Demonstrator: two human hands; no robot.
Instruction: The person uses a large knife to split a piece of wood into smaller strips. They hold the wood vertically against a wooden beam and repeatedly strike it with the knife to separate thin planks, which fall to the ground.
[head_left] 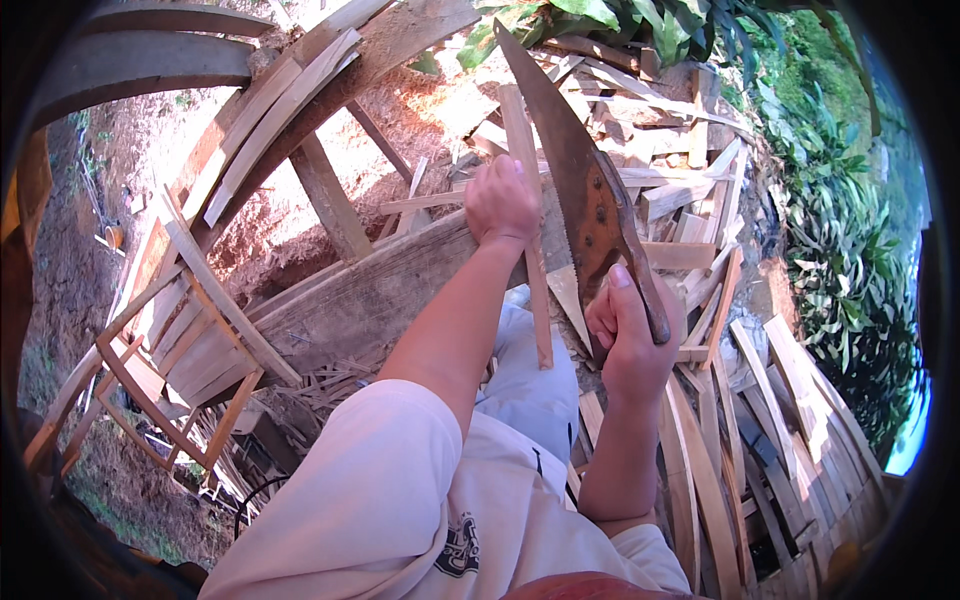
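Note:
A hand saw (pixel 565 150) with a brown, rusty-looking blade points up and away from me, its toothed edge facing left. My right hand (pixel 632 318) is closed round its wooden handle (pixel 640 265). Left of the blade, my left hand (pixel 502 200) is closed round a narrow wooden strip (pixel 538 305), which stretches from beyond my fist back toward my leg. Under that hand lies a wide weathered plank (pixel 345 300), set slantwise. The saw teeth are close to the strip in the picture; whether they touch it I cannot tell.
Cut boards and offcuts (pixel 690 200) lie heaped to the far right, with long planks (pixel 780 460) at the near right. A wooden frame (pixel 215 440) stands at the left. Thick beams (pixel 330 75) cross the upper left, and leafy plants (pixel 840 270) line the right side.

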